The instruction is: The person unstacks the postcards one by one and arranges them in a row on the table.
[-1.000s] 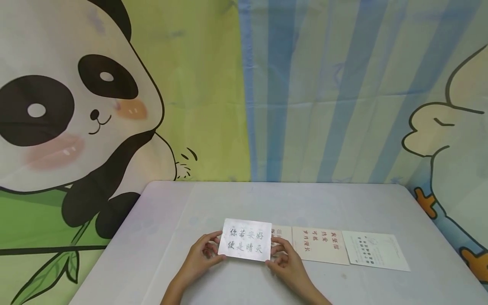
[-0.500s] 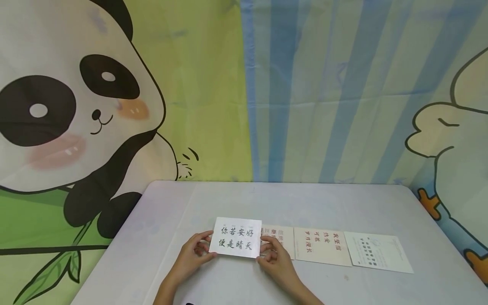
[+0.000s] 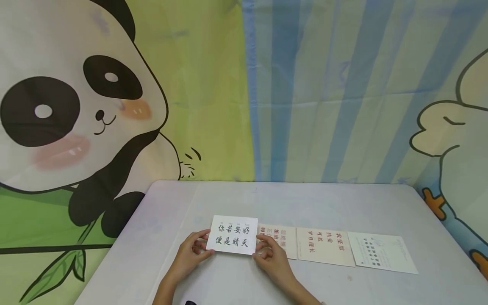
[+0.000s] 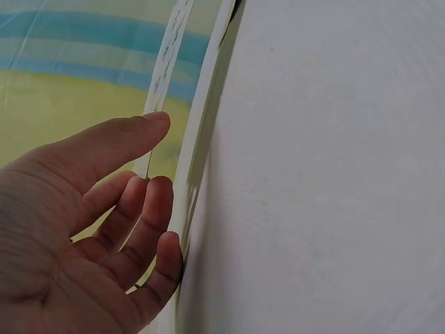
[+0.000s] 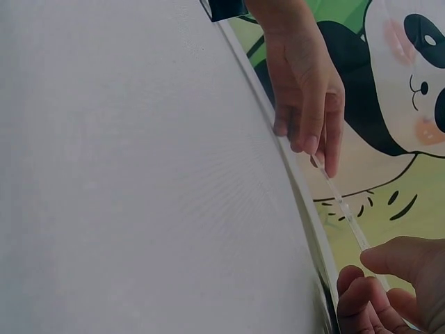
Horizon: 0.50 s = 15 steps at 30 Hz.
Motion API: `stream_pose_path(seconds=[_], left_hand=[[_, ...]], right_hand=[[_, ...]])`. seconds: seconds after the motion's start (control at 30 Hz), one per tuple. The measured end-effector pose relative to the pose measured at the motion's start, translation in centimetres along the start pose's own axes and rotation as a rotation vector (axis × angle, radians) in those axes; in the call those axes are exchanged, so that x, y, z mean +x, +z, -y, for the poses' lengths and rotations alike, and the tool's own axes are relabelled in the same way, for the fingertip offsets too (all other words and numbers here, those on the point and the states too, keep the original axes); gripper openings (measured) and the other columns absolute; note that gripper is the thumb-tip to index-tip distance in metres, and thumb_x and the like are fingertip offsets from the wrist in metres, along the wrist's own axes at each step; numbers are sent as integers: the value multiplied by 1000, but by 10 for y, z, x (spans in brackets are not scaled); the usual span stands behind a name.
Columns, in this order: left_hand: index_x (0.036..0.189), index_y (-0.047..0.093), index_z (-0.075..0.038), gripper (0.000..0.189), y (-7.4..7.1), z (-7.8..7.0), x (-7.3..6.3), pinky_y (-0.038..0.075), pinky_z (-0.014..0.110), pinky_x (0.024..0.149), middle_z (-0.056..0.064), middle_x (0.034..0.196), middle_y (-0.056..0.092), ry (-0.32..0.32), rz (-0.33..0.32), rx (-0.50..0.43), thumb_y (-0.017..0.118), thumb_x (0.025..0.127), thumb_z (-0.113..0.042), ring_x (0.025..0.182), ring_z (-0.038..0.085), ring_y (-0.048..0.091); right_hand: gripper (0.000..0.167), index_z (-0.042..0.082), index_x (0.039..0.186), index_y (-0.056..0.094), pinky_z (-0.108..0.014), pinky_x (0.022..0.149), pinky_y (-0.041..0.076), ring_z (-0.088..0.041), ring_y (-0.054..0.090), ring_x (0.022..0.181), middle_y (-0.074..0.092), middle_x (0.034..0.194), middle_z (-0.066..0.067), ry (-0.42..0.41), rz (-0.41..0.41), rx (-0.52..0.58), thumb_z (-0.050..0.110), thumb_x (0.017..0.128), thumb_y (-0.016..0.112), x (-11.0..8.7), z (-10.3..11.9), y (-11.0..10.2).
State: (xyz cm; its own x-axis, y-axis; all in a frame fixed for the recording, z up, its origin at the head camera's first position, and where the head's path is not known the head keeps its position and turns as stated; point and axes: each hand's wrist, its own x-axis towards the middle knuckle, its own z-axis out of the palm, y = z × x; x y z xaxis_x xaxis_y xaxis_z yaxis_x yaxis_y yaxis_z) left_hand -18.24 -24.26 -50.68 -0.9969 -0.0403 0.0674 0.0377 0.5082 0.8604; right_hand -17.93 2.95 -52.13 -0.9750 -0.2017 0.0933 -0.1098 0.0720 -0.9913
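Held upright above the table is a white card (image 3: 231, 235) with two rows of black Chinese characters. My left hand (image 3: 192, 252) pinches its left edge between thumb and fingers, and my right hand (image 3: 274, 260) does the same at the right edge. From the left wrist the card (image 4: 167, 62) appears as a thin slanting strip under the thumb (image 4: 135, 132). The right wrist view has it nearly edge-on, a narrow line (image 5: 351, 219) between both hands. Just right of it, a cream card (image 3: 283, 242) with red writing lies partly hidden behind the held card and my right hand.
To the right, another cream card (image 3: 325, 246) with red characters and a pale card (image 3: 383, 253) with small dark print lie flat in a row on the white table (image 3: 171, 212). A small dark object (image 3: 189, 302) shows at the bottom edge. A cartoon curtain (image 3: 213, 84) hangs behind.
Both hands and the held card have shifted left, uncovering more of the nearest cream card. The card's glare has faded, so its characters read darker. The dark object has come into view below.
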Motion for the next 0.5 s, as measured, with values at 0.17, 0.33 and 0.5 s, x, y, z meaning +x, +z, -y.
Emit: stream_pose_path(seconds=[0.17,0.33,0.5], left_hand=[[126,63,-6,62,-2,1,0,47,23,71,4,106,62,-7,-35,32,87,69,-8,82,10,59],[123,65,-6,57,-4,4,-1,43,24,70,4,107,65,-26,-60,72,87,70,-10,83,10,59],[122,65,-6,56,-5,5,0,41,23,70,4,106,65,-32,-73,101,87,71,-12,83,11,58]], right_hand=[[47,-5,124,57,-16,49,45,-1,53,57,62,97,-16,-43,7,-66,-1,80,74,5,-3,5],[46,-6,122,58,-17,47,45,-1,53,56,62,95,-14,-57,7,-87,-2,79,74,8,-4,10],[45,-5,120,60,-16,48,44,0,52,57,63,92,-12,-97,-11,-101,-4,78,75,10,-4,16]])
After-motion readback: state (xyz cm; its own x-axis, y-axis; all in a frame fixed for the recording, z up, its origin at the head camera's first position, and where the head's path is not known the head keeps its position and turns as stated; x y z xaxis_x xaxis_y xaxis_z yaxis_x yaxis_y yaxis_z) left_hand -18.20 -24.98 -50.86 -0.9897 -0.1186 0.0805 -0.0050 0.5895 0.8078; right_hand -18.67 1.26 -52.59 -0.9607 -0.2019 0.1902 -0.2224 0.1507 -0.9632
